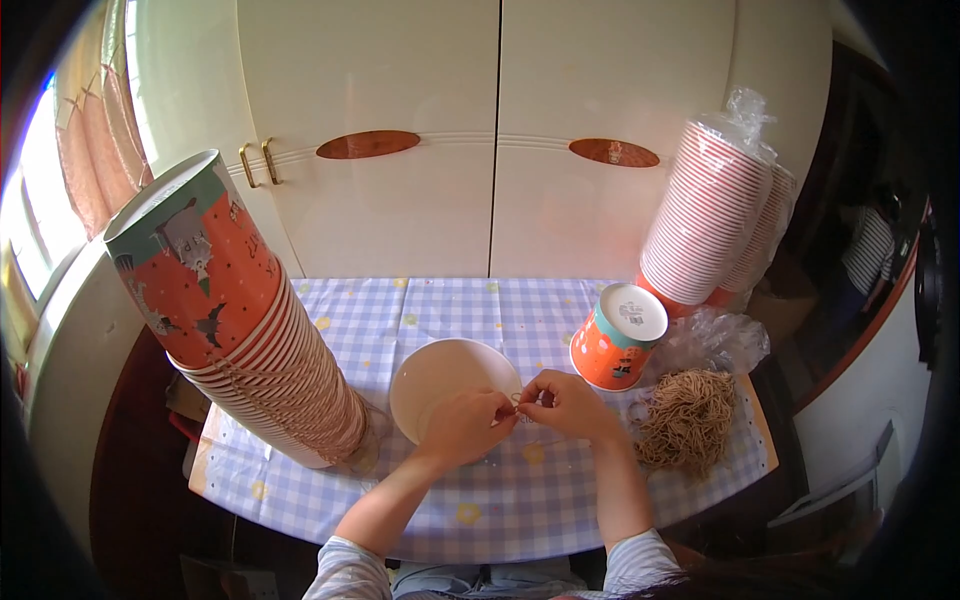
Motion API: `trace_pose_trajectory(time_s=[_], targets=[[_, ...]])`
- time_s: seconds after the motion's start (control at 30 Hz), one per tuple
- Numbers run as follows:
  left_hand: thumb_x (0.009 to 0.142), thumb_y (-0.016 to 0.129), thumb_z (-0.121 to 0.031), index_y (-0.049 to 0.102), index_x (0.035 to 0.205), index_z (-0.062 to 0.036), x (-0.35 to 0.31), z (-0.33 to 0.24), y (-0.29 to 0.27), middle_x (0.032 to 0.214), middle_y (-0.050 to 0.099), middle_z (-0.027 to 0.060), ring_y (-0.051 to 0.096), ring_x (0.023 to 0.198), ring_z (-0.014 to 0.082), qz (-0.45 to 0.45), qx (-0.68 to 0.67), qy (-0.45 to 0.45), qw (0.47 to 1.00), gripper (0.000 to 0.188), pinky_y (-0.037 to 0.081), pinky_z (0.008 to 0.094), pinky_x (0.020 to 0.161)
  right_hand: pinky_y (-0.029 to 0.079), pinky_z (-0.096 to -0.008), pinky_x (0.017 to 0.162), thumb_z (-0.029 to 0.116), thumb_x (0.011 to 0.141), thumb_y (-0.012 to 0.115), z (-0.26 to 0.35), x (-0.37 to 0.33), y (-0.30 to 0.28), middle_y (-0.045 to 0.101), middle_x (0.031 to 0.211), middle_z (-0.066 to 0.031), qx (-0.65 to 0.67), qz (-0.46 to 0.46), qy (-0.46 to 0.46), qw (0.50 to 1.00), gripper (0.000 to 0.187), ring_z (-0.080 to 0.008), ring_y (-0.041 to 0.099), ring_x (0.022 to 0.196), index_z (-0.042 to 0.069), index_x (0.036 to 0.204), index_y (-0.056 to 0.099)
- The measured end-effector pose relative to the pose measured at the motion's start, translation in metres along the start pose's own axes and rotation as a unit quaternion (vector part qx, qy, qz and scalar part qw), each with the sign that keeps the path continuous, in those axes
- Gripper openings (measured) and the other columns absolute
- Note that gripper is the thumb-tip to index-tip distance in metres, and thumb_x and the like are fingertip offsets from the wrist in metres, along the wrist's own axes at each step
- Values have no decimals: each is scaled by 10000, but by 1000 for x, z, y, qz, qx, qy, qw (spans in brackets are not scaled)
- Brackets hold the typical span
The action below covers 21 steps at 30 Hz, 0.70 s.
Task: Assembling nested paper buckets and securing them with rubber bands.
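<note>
My left hand (468, 428) and my right hand (563, 404) meet at the front of the table. Thumbs and fingertips are pinched together, closed on something thin and small that I cannot make out. Just behind and under them, a white round paper bucket (428, 372) shows its pale inside, its right rim close to my fingertips. To the right, an orange and green printed bucket (606, 350) stands upside down. Nearer me lies a tangled heap of tan cords (687, 422).
A tall leaning stack of nested buckets (262, 330), with cords along its side, rises on the left. Plastic-wrapped bucket stacks (705, 215) and crumpled clear plastic (715, 340) occupy the back right. A checked tablecloth (470, 300) covers the table; cream cabinet doors (370, 210) stand behind.
</note>
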State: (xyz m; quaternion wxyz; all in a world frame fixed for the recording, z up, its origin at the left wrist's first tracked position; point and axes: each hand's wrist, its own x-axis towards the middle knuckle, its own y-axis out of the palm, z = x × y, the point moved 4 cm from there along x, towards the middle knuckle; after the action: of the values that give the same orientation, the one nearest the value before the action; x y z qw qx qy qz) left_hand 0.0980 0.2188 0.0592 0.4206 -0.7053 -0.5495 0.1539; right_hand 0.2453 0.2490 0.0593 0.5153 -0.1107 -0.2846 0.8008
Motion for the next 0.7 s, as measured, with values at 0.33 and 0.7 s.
trace_pose_trajectory(time_s=[0.33, 0.7], targets=[[759, 550, -187, 618, 743, -96, -1, -1, -3, 701, 600, 81, 585, 694, 263, -69, 57, 4, 996, 115, 453, 380, 614, 439, -232, 561, 154, 720, 671, 3, 0, 1, 581, 715, -38, -23, 7, -34, 999, 165, -95, 531, 626, 31, 809, 606], [772, 546, -145, 612, 831, -58, 3, 5, -1, 723, 619, 123, 599, 665, 309, -71, -56, -30, 995, 125, 465, 402, 618, 440, -239, 561, 135, 709, 666, 3, 1, 2, 578, 707, -45, -19, 9, -40, 999, 158, -106, 534, 618, 29, 809, 604]])
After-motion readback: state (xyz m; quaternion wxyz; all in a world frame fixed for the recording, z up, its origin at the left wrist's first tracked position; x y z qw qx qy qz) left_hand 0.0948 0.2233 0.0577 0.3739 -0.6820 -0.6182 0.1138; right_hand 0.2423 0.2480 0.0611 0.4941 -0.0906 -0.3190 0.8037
